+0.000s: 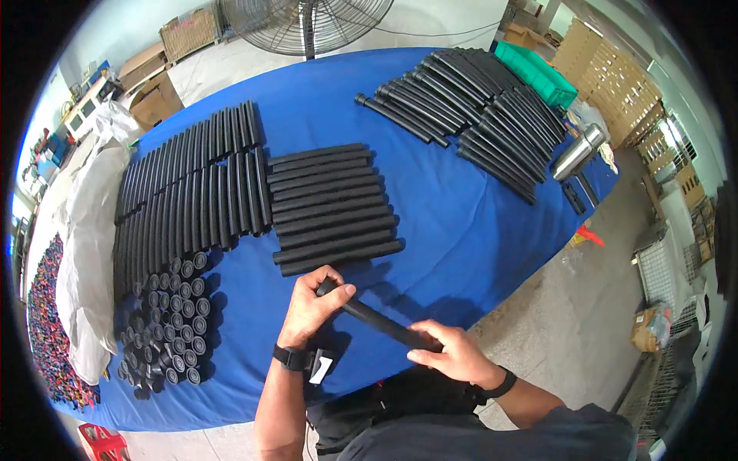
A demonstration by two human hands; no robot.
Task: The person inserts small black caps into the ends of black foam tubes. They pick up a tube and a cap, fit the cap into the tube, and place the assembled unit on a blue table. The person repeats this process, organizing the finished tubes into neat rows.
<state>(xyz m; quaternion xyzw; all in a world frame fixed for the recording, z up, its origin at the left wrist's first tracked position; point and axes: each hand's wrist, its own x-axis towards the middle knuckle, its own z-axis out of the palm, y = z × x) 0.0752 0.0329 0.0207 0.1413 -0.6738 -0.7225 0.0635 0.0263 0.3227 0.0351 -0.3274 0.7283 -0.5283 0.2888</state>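
A plain black tube [380, 321] slants across in front of me, held at both ends above the front of the table. My left hand [314, 303] is wrapped round its upper left end. Its lower right end is gripped by my right hand [455, 353], which hides the tip. Just beyond my left hand lies a stack of similar black tubes [334, 201], set side by side. Left of them stand rows of more black tubes [188, 192]. Round black ribbed caps [184, 307] are grouped in front of those rows.
Black tubes with wider ends [461, 92] are piled at the back right, beside a green bin [538, 73]. A steel flask [578, 152] lies near the right edge of the blue-covered table [453, 207]. White sheeting [92, 230] and small multicoloured pieces [58, 330] lie far left. A fan [307, 23] stands behind.
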